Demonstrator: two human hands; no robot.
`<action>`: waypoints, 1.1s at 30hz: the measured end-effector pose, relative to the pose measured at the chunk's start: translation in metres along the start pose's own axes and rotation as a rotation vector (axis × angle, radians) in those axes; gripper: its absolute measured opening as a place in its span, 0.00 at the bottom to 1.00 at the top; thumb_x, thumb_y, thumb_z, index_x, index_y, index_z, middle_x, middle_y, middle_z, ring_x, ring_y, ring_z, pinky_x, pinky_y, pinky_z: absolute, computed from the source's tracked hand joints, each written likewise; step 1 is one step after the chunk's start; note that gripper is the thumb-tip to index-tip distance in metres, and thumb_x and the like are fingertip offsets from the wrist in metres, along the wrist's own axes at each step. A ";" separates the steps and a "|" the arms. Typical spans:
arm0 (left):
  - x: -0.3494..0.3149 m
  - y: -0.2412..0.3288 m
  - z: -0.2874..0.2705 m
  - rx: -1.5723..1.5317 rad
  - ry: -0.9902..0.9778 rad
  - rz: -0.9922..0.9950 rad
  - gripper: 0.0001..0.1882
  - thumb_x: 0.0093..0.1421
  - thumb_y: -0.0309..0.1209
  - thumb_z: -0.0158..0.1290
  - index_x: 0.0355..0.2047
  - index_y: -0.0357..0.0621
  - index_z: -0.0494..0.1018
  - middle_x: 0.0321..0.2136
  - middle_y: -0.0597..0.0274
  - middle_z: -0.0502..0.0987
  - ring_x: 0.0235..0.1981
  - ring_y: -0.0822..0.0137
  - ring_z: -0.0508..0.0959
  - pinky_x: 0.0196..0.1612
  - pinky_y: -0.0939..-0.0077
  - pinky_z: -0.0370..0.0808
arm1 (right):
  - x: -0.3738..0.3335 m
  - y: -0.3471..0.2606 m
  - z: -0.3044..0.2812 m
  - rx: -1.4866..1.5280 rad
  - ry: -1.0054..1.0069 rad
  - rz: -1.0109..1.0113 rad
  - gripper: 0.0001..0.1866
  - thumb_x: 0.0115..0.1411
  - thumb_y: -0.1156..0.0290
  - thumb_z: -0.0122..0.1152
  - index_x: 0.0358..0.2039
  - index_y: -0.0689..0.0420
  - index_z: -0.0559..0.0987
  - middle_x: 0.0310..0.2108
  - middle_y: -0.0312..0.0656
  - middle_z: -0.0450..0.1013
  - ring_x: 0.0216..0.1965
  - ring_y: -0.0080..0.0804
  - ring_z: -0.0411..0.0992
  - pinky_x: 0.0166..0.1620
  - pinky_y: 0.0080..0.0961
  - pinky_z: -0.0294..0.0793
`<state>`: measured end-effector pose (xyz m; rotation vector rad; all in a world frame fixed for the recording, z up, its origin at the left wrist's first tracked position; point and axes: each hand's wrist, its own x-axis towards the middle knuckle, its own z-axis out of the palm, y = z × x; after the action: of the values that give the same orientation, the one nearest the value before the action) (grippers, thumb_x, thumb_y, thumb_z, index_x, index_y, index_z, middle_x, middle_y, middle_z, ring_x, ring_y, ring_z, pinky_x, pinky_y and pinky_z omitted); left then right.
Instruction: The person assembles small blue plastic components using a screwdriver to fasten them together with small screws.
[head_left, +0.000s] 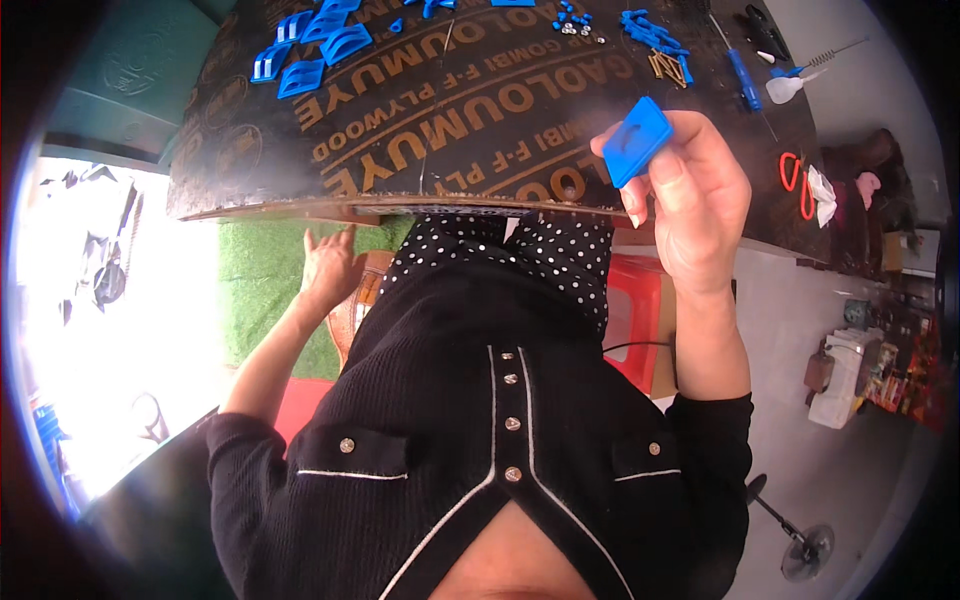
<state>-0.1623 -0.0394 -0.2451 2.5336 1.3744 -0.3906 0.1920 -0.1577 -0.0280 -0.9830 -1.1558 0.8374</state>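
Right hand (700,205) pinches blue plastic plate (637,138) near one corner, probably to leave its face visible; left hand (332,265), fingers loosely spread, is near plywood tabletop (270,180)'s edge.

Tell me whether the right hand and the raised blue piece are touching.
Touching. The head view shows the right hand pinching the blue piece, thumb at its lower edge, a fingertip showing beyond its left.

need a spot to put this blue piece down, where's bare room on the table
The widest bare patch on the table is its middle, between the curved blue pieces far left, the brass-coloured screws far right and the near edge. A smaller one shows between the right hand and the red scissors. The far edge is crowded.
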 end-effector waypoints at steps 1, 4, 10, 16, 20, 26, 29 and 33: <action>-0.005 -0.010 0.003 0.001 0.001 -0.003 0.29 0.60 0.45 0.49 0.58 0.44 0.62 0.51 0.45 0.72 0.54 0.54 0.71 0.64 0.40 0.46 | 0.000 0.001 0.001 0.014 -0.003 0.000 0.08 0.62 0.75 0.54 0.39 0.66 0.71 0.34 0.48 0.76 0.22 0.15 0.66 0.24 0.11 0.66; -0.018 -0.030 0.015 -0.232 -0.004 -0.189 0.25 0.59 0.43 0.51 0.53 0.41 0.68 0.44 0.43 0.76 0.47 0.51 0.75 0.62 0.44 0.54 | -0.001 0.000 0.010 0.032 -0.001 0.013 0.08 0.62 0.75 0.54 0.39 0.66 0.71 0.34 0.48 0.76 0.22 0.15 0.66 0.23 0.11 0.65; -0.030 -0.056 0.045 -0.432 0.147 -0.091 0.15 0.56 0.37 0.54 0.38 0.40 0.76 0.34 0.44 0.78 0.36 0.46 0.78 0.38 0.60 0.75 | 0.008 -0.002 0.017 -0.002 -0.032 0.040 0.08 0.62 0.74 0.53 0.39 0.66 0.71 0.33 0.47 0.76 0.22 0.15 0.66 0.22 0.11 0.64; -0.026 -0.048 0.010 -0.172 0.323 0.224 0.07 0.56 0.29 0.48 0.28 0.39 0.74 0.30 0.49 0.76 0.32 0.48 0.77 0.33 0.60 0.74 | 0.023 -0.002 0.018 -0.071 -0.007 0.078 0.11 0.63 0.70 0.52 0.39 0.66 0.73 0.31 0.45 0.76 0.22 0.14 0.66 0.23 0.11 0.65; -0.040 -0.037 -0.022 -0.467 0.307 0.101 0.08 0.57 0.28 0.47 0.27 0.37 0.73 0.31 0.48 0.74 0.32 0.49 0.76 0.33 0.60 0.74 | 0.031 0.004 0.019 -0.069 -0.048 0.113 0.10 0.63 0.71 0.52 0.39 0.66 0.73 0.31 0.43 0.76 0.23 0.14 0.67 0.23 0.11 0.65; -0.062 -0.026 -0.092 -0.604 0.060 0.013 0.13 0.58 0.34 0.52 0.35 0.34 0.75 0.31 0.41 0.76 0.34 0.46 0.77 0.36 0.62 0.73 | 0.044 -0.006 0.017 -0.115 -0.140 0.190 0.09 0.61 0.76 0.56 0.41 0.66 0.73 0.33 0.36 0.73 0.30 0.14 0.69 0.34 0.11 0.70; -0.075 -0.016 -0.142 -0.640 -0.085 0.050 0.14 0.58 0.35 0.52 0.36 0.35 0.76 0.30 0.45 0.78 0.33 0.50 0.79 0.37 0.64 0.74 | 0.056 -0.001 0.014 -0.305 -0.218 0.141 0.09 0.58 0.77 0.60 0.39 0.64 0.74 0.32 0.34 0.72 0.31 0.14 0.68 0.31 0.12 0.70; -0.087 -0.012 -0.192 -0.863 -0.134 0.196 0.15 0.60 0.36 0.53 0.38 0.35 0.76 0.31 0.52 0.80 0.35 0.59 0.80 0.40 0.68 0.74 | 0.085 -0.015 0.020 -0.780 -0.475 -0.011 0.16 0.50 0.82 0.63 0.40 0.64 0.72 0.39 0.40 0.71 0.36 0.26 0.71 0.37 0.21 0.72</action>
<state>-0.1943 -0.0386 -0.0360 1.8490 0.9373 0.0731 0.1911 -0.0813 0.0173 -1.4430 -1.9759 0.6219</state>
